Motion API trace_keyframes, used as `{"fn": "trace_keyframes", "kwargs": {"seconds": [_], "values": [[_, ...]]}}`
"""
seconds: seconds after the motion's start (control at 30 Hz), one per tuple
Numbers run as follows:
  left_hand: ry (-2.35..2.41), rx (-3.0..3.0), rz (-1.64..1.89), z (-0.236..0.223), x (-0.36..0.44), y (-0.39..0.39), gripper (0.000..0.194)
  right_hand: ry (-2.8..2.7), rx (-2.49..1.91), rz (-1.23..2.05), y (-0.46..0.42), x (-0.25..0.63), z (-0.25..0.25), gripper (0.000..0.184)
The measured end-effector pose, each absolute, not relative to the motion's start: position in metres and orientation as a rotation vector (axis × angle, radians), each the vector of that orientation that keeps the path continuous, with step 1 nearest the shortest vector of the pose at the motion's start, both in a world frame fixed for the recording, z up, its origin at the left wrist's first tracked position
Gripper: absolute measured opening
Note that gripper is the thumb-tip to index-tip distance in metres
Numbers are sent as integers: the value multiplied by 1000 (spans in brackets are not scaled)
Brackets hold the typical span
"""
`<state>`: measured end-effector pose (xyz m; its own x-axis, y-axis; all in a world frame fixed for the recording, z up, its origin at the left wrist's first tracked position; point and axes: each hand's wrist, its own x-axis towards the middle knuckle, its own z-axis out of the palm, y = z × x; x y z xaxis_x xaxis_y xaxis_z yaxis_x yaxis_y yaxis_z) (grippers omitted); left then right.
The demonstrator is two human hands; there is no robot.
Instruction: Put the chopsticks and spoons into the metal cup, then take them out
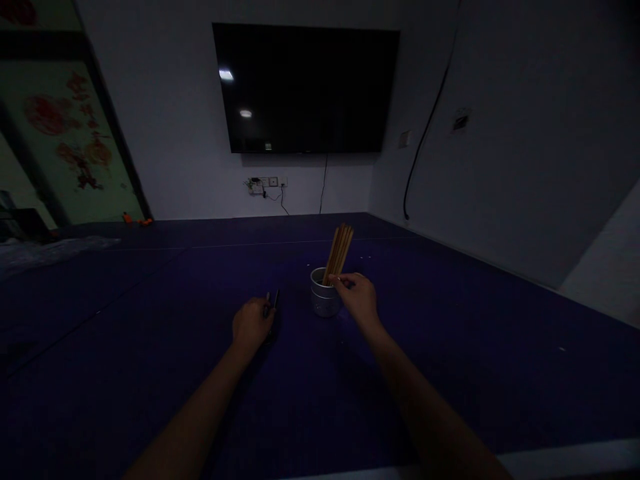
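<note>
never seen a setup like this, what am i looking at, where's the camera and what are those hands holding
There's no machine here: these are a person's two bare hands. The single picture comes from a camera worn on the head, looking forward and down. On the dark blue surface stands a metallic-looking cup with a bundle of slim sticks leaning in it. The right hand has its fingertips at the rim, beside the sticks; whether it grips them is unclear. The left hand is curled over something dark and slender, too dim to identify. Beyond, a black screen hangs on the wall.

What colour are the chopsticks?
The chopsticks are tan to reddish brown, seen in the head view.
</note>
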<state>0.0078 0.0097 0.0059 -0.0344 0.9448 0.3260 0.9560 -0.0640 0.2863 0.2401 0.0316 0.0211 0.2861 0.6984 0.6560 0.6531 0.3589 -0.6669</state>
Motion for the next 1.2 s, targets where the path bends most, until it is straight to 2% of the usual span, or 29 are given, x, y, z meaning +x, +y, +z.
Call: {"fn": "trace_keyframes", "kwargs": {"seconds": [0.17, 0.3, 0.4, 0.53, 0.73, 0.97, 1.2], "values": [[-2159, -2166, -662, 5, 7, 12, 21, -1323, -1319, -132, 21, 236, 31, 45], [-2152, -2170, -619, 5, 6, 12, 22, -1378, -1201, -218, 4, 218, 34, 37], [-2163, -2148, -586, 5, 6, 11, 25, -1668, -1061, -175, -7, 196, 25, 29], [-2222, -2079, -512, 8, 5, 10, 32, -2223, -960, -145, -11, 171, 6, 30], [-2276, -2067, -334, 10, 3, 11, 38, -2524, -1134, -52, -5, 166, 0, 30], [-2254, -2114, -336, 5, 1, 15, 38, -2471, -1379, 60, -5, 173, 9, 31], [-2258, -2121, -340, 2, 1, 17, 31, -2429, -1413, 88, -3, 177, 10, 32]]}}
